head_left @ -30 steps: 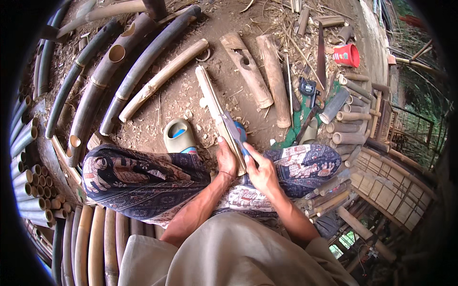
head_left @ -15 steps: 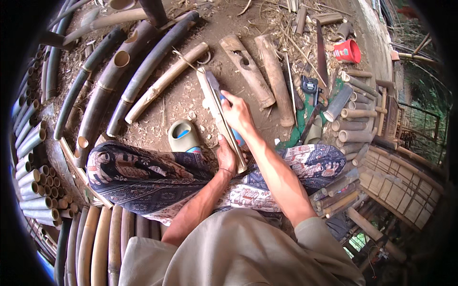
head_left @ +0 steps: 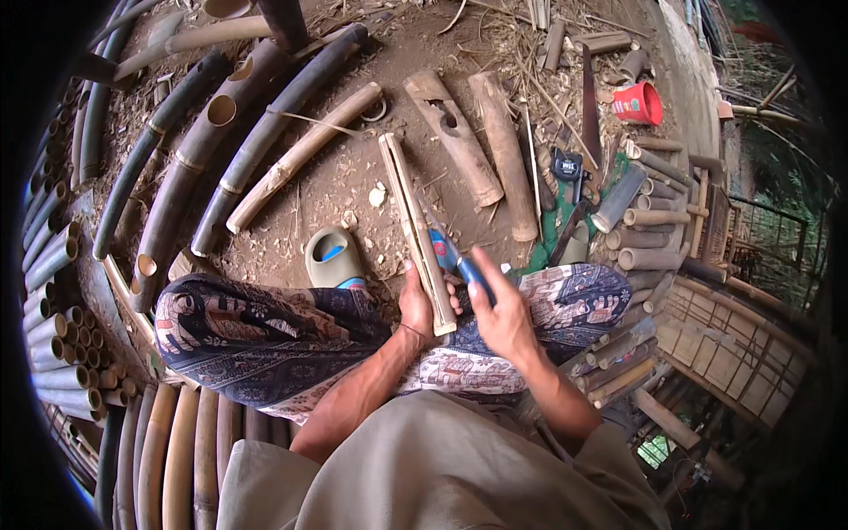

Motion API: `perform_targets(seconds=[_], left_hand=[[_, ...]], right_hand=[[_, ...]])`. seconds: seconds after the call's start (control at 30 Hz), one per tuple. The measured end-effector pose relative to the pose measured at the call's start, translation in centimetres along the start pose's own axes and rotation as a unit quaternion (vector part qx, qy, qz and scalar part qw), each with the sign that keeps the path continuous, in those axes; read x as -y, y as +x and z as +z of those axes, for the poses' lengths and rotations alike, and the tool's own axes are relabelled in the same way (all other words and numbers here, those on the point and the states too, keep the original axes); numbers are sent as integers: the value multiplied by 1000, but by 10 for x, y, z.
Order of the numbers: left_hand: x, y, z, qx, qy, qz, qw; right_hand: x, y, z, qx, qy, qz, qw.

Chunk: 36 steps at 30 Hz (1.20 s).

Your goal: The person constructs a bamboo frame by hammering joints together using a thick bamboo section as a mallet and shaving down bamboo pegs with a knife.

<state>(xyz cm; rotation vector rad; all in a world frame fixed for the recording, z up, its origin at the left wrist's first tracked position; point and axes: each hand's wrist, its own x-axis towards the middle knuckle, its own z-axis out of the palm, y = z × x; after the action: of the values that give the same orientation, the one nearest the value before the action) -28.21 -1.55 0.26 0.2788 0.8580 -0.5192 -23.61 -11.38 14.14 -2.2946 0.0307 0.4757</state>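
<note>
From where I stand, the person sits cross-legged on the dirt ground (head_left: pixel 344 181), a split bamboo piece (head_left: pixel 412 226) slanting up over the lap, its far end pointing toward the ground's far edge. The left hand (head_left: pixel 415 305) has its fingers clamped round the piece's lower part, thumb on the near side and fingertips showing on the other. In the right hand (head_left: pixel 505 320), fingers grip the blue handle of a knife (head_left: pixel 477 281), the index finger stretched out; the blade lies along the bamboo's right side (whether it touches there, I cannot tell).

Past the far end, a patch of chip-strewn dirt gives some room, with a pale bamboo pole (head_left: pixel 305 159) to its left and a holed bamboo length (head_left: pixel 468 159) to its right. An olive sandal (head_left: pixel 317 252) sits just ahead of the left knee. On the right, space is tighter: another bamboo length (head_left: pixel 503 155), a black tape measure (head_left: pixel 567 165) and a green cloth (head_left: pixel 555 221) lie before the cut tubes (head_left: pixel 654 216) lining the ground's right edge. A red cup (head_left: pixel 632 104) tips over near the far right corner.
</note>
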Motion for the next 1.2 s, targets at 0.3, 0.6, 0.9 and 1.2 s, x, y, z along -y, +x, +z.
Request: perform_targets(seconds=[0.3,0.6,0.9,1.2], left_hand=[[9,6,2,-103,129,85,983],[12,9,3,-145,247,103,953],[13,23,3,-165,291,167,927],[-6,45,-2,-156,312,186,918]], right_hand=[[3,-51,19,35,-156,35,986],[-20,-37,47,-27,-137,14,990],[-21,-21,44,-29,-165,7,986],[-32,82,85,-46,-149,6,988]])
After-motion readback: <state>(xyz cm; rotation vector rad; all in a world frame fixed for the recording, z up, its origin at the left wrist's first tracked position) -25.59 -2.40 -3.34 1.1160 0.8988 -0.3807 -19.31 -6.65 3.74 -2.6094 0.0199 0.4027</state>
